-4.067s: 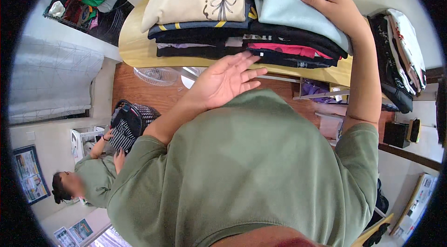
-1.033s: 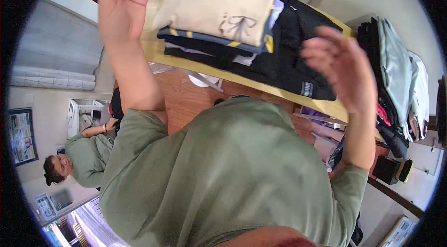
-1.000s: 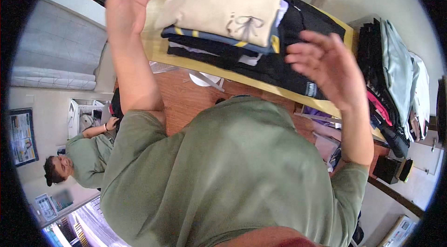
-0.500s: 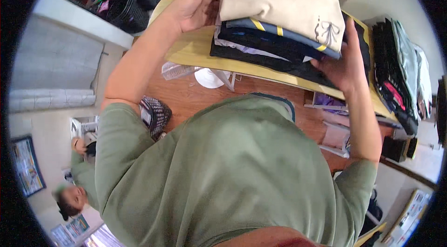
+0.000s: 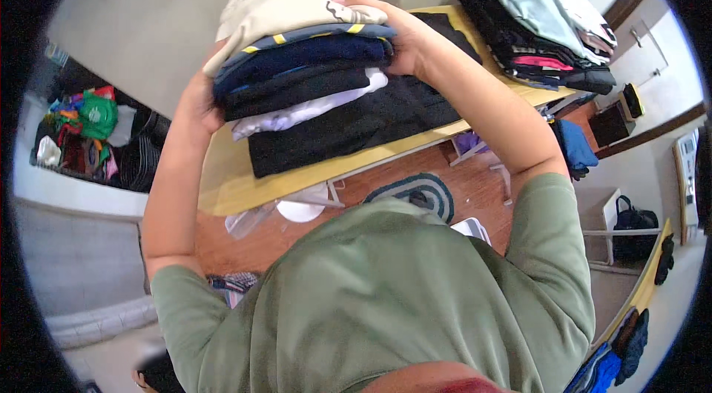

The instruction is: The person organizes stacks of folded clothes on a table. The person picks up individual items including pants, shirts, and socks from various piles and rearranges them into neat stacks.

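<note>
A stack of folded clothes is pressed between my two hands. On top is a beige garment (image 5: 289, 11) with a dark bow print, its far side loosely bunched. Under it lie a blue-grey piece with yellow stripes (image 5: 297, 35), a navy piece (image 5: 311, 55), a black piece (image 5: 297, 89) and a pale lavender one (image 5: 311, 109). My left hand (image 5: 202, 100) grips the stack's left side, fingers mostly hidden behind it. On the right side, my right hand (image 5: 400, 37) closes around the upper layers, its fingertips on the beige garment. A black garment (image 5: 348, 126) lies flat below on the yellow table.
A second pile of folded clothes (image 5: 530, 30) stands at the table's right end. The yellow tabletop (image 5: 230, 170) shows at the left. Filled dark baskets (image 5: 96, 126) are at far left. An oval rug (image 5: 415, 193) and a white round object (image 5: 300, 207) are below the table.
The view has turned, and the stack now appears farther left, with more of the black garment showing at its right. My hands have moved from beside the stack to gripping both its sides.
</note>
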